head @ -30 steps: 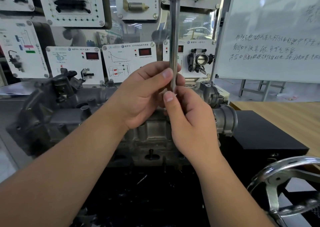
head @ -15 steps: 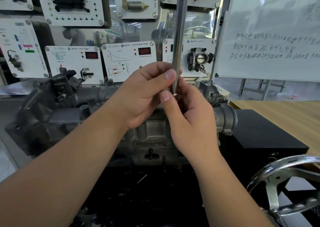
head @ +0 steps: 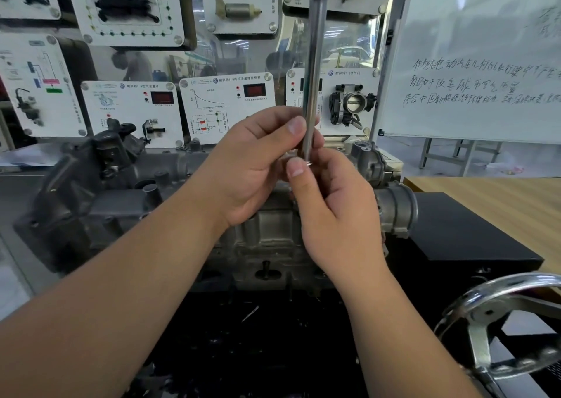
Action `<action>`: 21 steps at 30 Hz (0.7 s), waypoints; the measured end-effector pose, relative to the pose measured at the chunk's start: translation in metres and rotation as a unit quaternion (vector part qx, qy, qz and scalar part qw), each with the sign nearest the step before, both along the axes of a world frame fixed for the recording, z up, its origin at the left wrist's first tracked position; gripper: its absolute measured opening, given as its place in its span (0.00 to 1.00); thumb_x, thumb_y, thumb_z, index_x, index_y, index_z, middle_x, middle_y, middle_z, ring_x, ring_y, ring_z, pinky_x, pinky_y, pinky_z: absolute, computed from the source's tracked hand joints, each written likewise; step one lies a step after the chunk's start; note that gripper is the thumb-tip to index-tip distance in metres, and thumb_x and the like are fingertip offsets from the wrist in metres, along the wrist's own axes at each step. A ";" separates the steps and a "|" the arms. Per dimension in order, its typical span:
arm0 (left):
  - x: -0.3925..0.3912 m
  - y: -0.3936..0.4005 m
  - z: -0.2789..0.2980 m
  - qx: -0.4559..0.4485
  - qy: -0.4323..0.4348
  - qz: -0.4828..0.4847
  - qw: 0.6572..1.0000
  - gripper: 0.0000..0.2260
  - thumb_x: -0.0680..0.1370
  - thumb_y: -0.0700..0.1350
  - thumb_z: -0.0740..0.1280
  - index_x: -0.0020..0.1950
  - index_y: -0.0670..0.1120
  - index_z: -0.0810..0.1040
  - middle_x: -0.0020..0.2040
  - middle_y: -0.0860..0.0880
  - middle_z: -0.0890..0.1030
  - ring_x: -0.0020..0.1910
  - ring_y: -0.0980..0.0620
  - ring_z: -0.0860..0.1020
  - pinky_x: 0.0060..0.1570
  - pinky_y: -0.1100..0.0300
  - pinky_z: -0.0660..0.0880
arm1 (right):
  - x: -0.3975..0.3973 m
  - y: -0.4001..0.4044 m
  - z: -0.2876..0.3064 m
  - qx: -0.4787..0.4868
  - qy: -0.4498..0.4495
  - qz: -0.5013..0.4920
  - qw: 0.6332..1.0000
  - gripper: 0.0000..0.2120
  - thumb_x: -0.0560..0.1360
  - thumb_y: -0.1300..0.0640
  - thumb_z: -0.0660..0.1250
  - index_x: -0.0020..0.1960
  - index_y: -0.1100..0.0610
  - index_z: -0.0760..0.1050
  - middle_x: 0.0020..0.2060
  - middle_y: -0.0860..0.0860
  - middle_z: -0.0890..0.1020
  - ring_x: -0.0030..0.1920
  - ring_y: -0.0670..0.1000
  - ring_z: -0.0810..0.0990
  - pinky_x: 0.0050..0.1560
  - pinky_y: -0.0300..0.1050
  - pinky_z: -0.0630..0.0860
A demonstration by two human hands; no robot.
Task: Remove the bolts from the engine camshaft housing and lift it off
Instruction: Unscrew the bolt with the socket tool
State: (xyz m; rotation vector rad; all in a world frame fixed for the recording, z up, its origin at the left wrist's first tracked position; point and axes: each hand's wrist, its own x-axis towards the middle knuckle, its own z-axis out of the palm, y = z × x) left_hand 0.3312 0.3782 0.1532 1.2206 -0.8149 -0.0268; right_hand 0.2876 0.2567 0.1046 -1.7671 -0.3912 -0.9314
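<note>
Engine (head: 127,209) centre; panels (head: 226,109) behind; whiteboard (head: 473,57) right-rear; handwheel (head: 501,330) right-front, seemingly apart.

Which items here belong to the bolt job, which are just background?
In use: left hand and right hand pinching the steel tool shaft; engine below.

Idle: sensor display panels, whiteboard, handwheel, black box, wooden table.

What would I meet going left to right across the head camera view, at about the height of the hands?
Dark engine housing → left hand → upright chrome tool shaft → right hand → round throttle opening → black box → wooden table.
</note>
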 end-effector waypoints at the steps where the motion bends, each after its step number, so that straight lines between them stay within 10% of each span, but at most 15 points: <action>1: 0.000 0.000 0.000 -0.007 0.001 -0.004 1.000 0.11 0.77 0.43 0.65 0.43 0.51 0.87 0.40 0.51 0.84 0.41 0.54 0.82 0.49 0.56 0.78 | 0.001 0.000 0.000 0.016 -0.001 0.009 1.000 0.14 0.77 0.39 0.63 0.54 0.47 0.76 0.40 0.39 0.82 0.39 0.43 0.81 0.40 0.45 0.78; 21: -0.001 0.001 0.000 -0.015 0.007 -0.013 1.000 0.04 0.77 0.42 0.73 0.43 0.49 0.85 0.40 0.48 0.84 0.45 0.49 0.80 0.57 0.44 0.71 | 0.001 -0.002 -0.002 0.004 -0.032 0.010 0.999 0.09 0.80 0.45 0.61 0.52 0.46 0.78 0.38 0.42 0.82 0.36 0.43 0.80 0.35 0.36 0.74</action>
